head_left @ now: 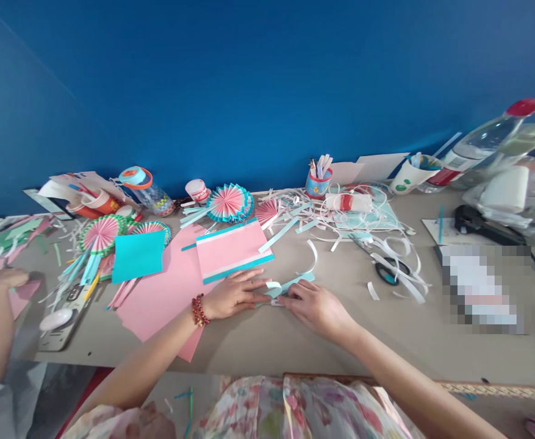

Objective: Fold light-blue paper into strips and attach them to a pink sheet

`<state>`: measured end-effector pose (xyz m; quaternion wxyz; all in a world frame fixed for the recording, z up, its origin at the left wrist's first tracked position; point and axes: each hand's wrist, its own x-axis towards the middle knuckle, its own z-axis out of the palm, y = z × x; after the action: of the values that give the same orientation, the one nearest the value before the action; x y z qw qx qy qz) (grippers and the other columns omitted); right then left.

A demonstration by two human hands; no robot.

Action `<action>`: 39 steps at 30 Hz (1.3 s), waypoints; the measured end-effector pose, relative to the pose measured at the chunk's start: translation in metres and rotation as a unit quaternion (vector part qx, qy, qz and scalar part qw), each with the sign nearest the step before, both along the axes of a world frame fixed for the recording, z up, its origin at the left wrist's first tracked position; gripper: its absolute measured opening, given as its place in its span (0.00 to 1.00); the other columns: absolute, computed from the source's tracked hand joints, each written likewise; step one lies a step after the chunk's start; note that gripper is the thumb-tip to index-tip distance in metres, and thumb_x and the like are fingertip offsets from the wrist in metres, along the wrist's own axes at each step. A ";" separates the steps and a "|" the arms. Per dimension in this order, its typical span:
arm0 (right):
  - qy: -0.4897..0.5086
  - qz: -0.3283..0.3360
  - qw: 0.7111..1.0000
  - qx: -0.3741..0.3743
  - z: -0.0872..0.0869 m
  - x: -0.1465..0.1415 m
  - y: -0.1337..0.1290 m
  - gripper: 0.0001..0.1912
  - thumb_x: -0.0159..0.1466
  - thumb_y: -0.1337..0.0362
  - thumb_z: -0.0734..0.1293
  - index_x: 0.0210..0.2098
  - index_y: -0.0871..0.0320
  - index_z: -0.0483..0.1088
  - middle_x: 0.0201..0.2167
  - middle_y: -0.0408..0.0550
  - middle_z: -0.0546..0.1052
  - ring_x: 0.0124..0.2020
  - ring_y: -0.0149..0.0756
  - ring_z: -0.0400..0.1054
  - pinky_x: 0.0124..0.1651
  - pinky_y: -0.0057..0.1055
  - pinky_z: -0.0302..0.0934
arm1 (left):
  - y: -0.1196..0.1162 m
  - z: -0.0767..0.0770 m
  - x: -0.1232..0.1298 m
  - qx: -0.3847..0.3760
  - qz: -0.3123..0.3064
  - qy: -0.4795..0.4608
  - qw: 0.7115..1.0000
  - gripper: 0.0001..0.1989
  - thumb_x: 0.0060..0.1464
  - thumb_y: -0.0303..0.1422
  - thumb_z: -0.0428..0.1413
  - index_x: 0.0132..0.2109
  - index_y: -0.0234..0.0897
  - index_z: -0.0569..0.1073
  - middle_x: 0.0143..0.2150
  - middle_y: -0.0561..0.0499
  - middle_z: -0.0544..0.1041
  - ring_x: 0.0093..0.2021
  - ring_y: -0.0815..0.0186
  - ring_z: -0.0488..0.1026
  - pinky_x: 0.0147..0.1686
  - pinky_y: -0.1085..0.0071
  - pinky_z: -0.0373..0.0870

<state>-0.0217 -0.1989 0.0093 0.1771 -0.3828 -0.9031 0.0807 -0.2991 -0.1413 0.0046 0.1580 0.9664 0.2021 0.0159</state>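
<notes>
My left hand (237, 294), with a red bead bracelet at its wrist, lies flat with fingers stretched over the left end of a light blue paper strip (301, 280). From the right, my right hand (319, 310) meets it, fingers curled and fingertips closed on the strip's near edge. Between the two hands a small white curl of paper (274, 285) stands up. Just left of my left hand is a pink paper rectangle (230, 249) with blue borders, overlapping a larger pink sheet (150, 308). What lies under the fingers is partly hidden.
Folded paper rosettes (230, 202) stand at the back, beside tangled white strips (294, 204). Scissors (391, 271) lie right under strips. A pen cup (318, 183), paper cup (414, 174) and bottle (477, 146) line the wall. Another person's hand (2, 283) is far left, near a phone (66, 323).
</notes>
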 end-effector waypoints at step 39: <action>0.005 -0.026 1.000 -0.014 -0.010 -0.009 -0.017 0.14 0.71 0.65 0.59 0.45 0.52 0.76 0.35 0.48 0.76 0.37 0.37 0.67 0.36 0.30 0.62 | 0.004 -0.007 -0.005 -0.050 -0.019 -0.002 0.999 0.33 0.61 0.20 0.46 0.67 0.57 0.57 0.72 0.60 0.50 0.73 0.59 0.40 0.69 0.53 0.47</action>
<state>-0.0311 -0.2154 -0.0011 0.1787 -0.4080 -0.8907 0.0907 -0.3038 -0.1375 -0.0029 0.2067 0.9609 0.1841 0.0052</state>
